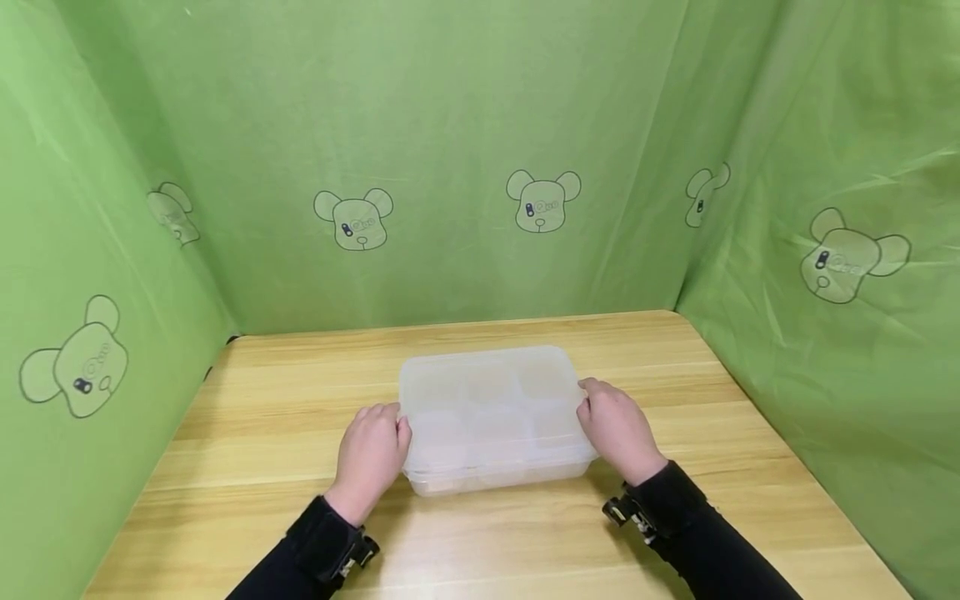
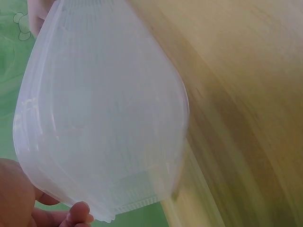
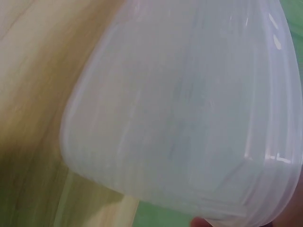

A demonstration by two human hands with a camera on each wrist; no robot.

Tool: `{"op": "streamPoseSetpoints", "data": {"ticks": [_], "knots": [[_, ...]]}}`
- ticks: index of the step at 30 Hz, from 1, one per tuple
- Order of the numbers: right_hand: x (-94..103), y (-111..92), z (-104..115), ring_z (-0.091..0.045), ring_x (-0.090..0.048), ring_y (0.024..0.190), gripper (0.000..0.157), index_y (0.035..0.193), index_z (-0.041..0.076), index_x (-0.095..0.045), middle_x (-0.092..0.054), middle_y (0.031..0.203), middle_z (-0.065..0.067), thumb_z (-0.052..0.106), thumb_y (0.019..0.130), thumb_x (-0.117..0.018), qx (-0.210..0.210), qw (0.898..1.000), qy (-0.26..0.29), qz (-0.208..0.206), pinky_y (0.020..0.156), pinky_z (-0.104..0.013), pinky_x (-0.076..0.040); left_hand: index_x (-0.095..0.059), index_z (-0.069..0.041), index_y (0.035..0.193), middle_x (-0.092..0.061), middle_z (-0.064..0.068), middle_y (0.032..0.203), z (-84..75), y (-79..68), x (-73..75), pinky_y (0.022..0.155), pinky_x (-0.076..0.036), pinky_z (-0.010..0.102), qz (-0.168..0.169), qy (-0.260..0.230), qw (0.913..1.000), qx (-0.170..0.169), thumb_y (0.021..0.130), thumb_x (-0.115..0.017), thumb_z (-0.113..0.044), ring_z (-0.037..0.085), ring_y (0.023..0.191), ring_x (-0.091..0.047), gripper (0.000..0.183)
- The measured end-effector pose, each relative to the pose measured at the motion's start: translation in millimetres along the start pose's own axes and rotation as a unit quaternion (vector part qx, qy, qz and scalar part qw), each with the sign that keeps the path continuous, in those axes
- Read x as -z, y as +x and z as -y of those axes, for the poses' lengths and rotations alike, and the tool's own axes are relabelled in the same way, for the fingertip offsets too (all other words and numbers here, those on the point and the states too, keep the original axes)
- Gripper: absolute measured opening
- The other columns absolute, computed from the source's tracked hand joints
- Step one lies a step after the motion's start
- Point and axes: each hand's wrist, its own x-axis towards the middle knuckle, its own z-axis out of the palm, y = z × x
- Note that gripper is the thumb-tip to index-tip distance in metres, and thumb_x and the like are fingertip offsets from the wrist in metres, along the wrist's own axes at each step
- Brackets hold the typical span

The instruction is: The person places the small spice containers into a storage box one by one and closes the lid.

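A translucent white plastic food container (image 1: 495, 417) with its lid on stands out in the middle of the head view. Several rounded compartment shapes show faintly through the lid. My left hand (image 1: 372, 454) grips its left end at the rim, thumb on the near side. The right hand (image 1: 618, 425) grips the opposite end the same way. From the left wrist, the container's ribbed wall (image 2: 104, 109) fills much of the view, with curled fingers (image 2: 79, 213) under the rim. The right wrist view shows the wall (image 3: 180, 109) and one fingertip (image 3: 201, 222); most of that hand is hidden.
The container is over a light wood-grain table (image 1: 285, 392) with rounded far corners. Green curtains (image 1: 450, 100) printed with bear faces enclose the table at the back and both sides. A black wrist strap with a small device (image 1: 637, 512) is on each forearm.
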Motion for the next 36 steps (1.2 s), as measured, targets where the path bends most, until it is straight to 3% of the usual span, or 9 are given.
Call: {"op": "streamPoseSetpoints", "data": {"ticks": [12,19,28,36], "knots": [[7.1,0.1,-0.4,-0.027,-0.059,0.074,0.033,0.121,-0.009,-0.064,-0.068,0.112,-0.026,0.002,0.092,-0.051,0.019,1.000,-0.002,-0.016,0.069,-0.046,-0.053,-0.070,0.008,0.107,-0.073,0.019,0.100,-5.2,-2.0,5.9,0.084,-0.053,0.043,-0.010,0.001,0.9999,-0.008,0.095,-0.060,-0.014,0.033,0.092,-0.067,0.026],[11.2,-2.1,0.2,-0.019,-0.048,0.061,0.033,0.121,-0.009,-0.064,-0.067,0.093,-0.018,0.003,0.093,-0.052,0.016,1.000,0.003,-0.005,0.061,-0.038,-0.047,-0.070,0.008,0.105,-0.073,0.019,0.098,-7.1,-6.6,7.7,0.083,-0.053,0.043,-0.009,0.002,0.9999,-0.012,0.094,-0.061,-0.013,0.033,0.090,-0.068,0.025],[9.4,-4.1,-1.7,-0.016,-0.043,0.056,0.034,0.122,-0.008,-0.064,-0.057,0.075,-0.006,0.003,0.092,-0.052,0.006,1.000,0.007,0.007,0.053,-0.032,-0.039,-0.070,0.009,0.106,-0.073,0.019,0.098,-7.9,-10.1,6.6,0.080,-0.054,0.044,0.000,0.003,1.0000,-0.007,0.094,-0.061,-0.012,0.033,0.088,-0.067,0.026],[4.9,-3.3,-3.6,-0.017,-0.046,0.059,0.034,0.122,-0.008,-0.064,-0.060,0.080,-0.009,0.004,0.092,-0.054,0.006,1.000,0.005,0.008,0.055,-0.033,-0.042,-0.069,0.009,0.108,-0.072,0.020,0.099,-6.8,-9.2,5.2,0.080,-0.055,0.045,0.002,0.013,0.9999,-0.009,0.094,-0.062,-0.012,0.034,0.089,-0.067,0.027]]}}
